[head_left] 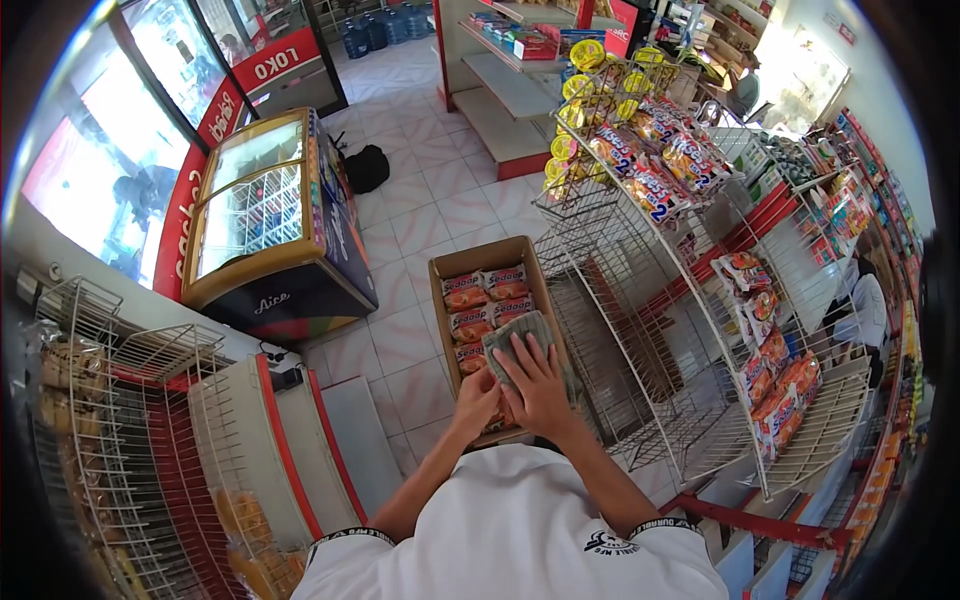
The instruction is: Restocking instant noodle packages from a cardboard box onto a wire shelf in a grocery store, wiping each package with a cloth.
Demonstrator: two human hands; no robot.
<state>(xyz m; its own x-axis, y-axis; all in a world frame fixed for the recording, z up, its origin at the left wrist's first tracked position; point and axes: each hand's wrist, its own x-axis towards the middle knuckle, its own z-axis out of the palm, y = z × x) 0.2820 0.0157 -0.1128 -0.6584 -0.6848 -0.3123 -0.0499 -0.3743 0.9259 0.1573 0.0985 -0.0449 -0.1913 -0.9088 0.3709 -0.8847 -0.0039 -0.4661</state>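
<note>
An open cardboard box (531, 255) lies in front of me, packed with rows of orange Sedaap instant noodle packets (471, 325). Over its right side is a folded grey-green cloth (504, 339), which hides some of the packets. My right hand (536, 386) lies across the cloth from above, fingers slightly spread over it. Close beside it, my left hand (478, 405) has its fingertips pinched at the cloth's lower left edge. Whether a packet is under the cloth cannot be seen.
To the right stands a wire rack (637, 300) with noodle multipacks (660, 157) and yellow cups (577, 112). An Aice chest freezer (281, 289) stands left, near a black bag (367, 169) on the tiled floor. More wire shelving (165, 442) fills the lower left. A person (861, 307) is partly visible far right.
</note>
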